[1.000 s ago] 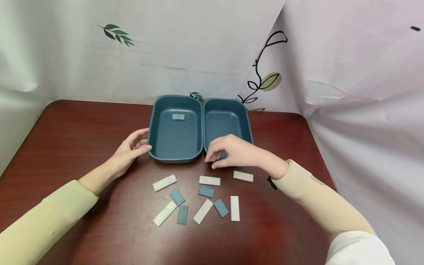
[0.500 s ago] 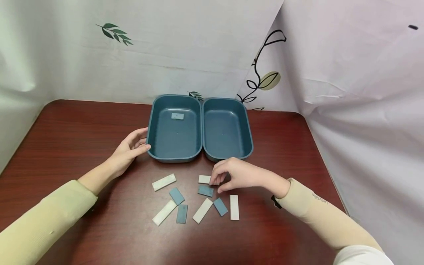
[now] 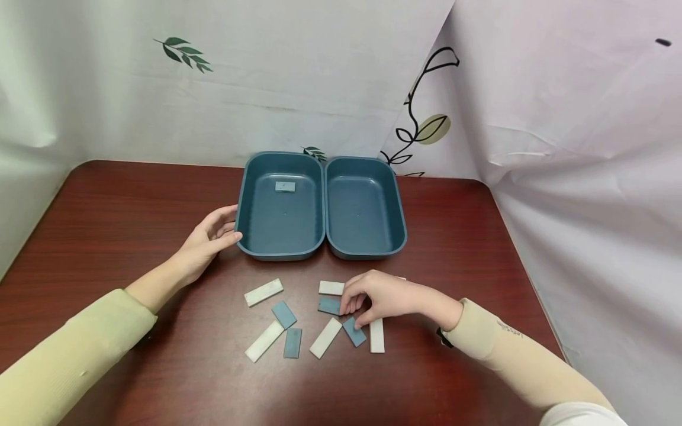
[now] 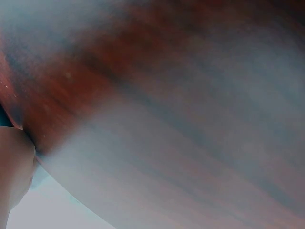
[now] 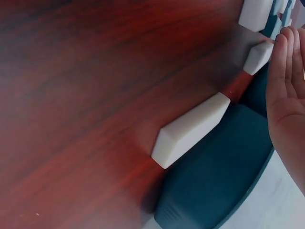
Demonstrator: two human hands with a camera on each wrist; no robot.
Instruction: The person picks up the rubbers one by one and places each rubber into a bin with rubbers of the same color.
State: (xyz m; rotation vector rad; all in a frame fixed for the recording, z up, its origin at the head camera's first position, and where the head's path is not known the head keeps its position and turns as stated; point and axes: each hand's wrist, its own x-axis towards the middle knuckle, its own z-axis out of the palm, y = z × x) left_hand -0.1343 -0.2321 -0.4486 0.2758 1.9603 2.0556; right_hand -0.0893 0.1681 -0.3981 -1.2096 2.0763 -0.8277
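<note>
My left hand (image 3: 205, 244) rests against the outer left side of the left blue tray (image 3: 282, 231), thumb at the rim. One small blue block (image 3: 285, 187) lies inside that tray. Over the loose blocks, my right hand (image 3: 375, 294) reaches down with bent fingers apart from the thumb; nothing is visibly held. Its fingertips are at a blue block (image 3: 327, 305), and its thumb is over another blue block (image 3: 354, 334). Whether they touch cannot be told. A white block (image 3: 331, 287) lies just behind, and another white block (image 3: 377, 340) is partly covered by the hand.
The right blue tray (image 3: 359, 207) stands beside the left one. Several more blocks lie on the brown table (image 3: 133, 201), including a white block (image 3: 264, 293) and a blue block (image 3: 292, 343). Printed white cloth (image 3: 266, 77) hangs behind the table.
My right hand has come from over the right tray's front edge down toward me, to the blue blocks. The left hand stays at the left tray.
</note>
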